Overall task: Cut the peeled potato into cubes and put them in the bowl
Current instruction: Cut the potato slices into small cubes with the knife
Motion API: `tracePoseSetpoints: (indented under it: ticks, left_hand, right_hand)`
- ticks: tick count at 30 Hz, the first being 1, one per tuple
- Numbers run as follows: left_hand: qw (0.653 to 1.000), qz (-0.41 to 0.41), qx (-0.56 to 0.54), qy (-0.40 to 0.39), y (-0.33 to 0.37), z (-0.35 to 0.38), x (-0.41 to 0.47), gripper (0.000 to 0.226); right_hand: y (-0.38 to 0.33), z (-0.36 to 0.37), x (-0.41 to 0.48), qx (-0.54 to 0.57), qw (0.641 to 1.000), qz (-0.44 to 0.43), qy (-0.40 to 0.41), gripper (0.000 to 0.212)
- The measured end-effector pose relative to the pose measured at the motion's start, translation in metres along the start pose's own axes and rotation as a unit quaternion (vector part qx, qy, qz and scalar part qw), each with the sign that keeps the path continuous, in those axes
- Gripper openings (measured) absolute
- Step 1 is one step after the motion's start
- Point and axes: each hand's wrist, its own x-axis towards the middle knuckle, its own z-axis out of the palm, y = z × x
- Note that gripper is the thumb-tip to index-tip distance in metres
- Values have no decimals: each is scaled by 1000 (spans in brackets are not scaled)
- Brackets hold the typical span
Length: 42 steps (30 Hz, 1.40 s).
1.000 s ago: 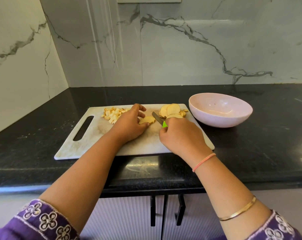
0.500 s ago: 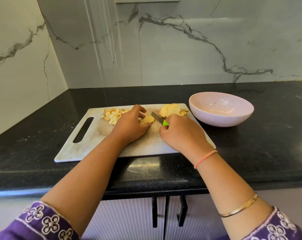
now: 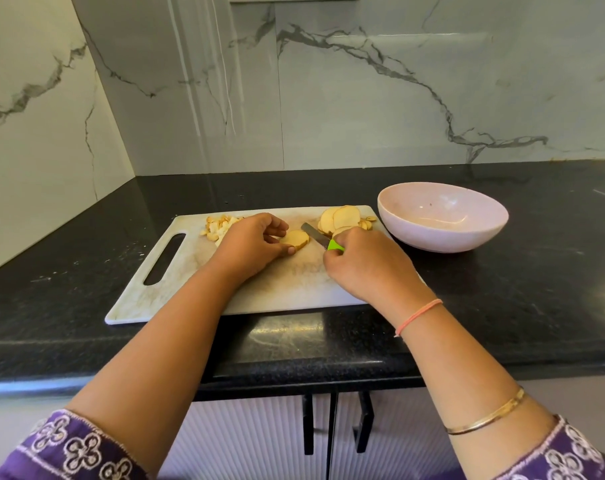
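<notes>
In the head view, a person is working at a black stone surface on which a white cutting board is lying, its handle slot pointing left. The left hand is resting on the middle of the board, its grip clamped on a potato slice. The thumb is pressing the near edge and the curled fingers are holding the far edge, so the slice is lying flat on the board. The right hand is sitting just right of it, its grip closed round the green handle of a knife. The blade is pointing far and left, with its tip just beside the slice's right edge; whether the steel is touching potato cannot be told. A stack of slices is lying at the board's far right corner, just beyond the right hand. A pile of potato cubes is lying on the far left part of the board, partly hidden by the left hand. A pink bowl is standing on the surface just right of the board, well apart from the cubes. A pink thread band is circling the right wrist, and a gold bangle is sitting further up that forearm.
</notes>
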Motion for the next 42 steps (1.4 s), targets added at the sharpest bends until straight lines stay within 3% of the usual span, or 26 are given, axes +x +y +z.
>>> tracePoseSetpoints:
  ticks: [8,13,20,25,42]
  left_hand:
    - [999,5,38,9,3,5,0,37]
    - [999,9,45,17,4,6,0,39]
    - [999,7,43,16,3,9,0,41]
    - [999,-4,31,25,6,12,1,41]
    - [996,-39,69,42,18,18,1,39]
  right_hand:
    - [-1,-2,-1,27,999,14,-10,35]
    - [-2,-3,-9,4,999,37,33,32]
    - [-12,3,-20,-20,1000,13,19,32]
    - [-12,-7,-14,-37,998,5,52,24]
    - [-49,-42,8,-126,989,-32,-70,4]
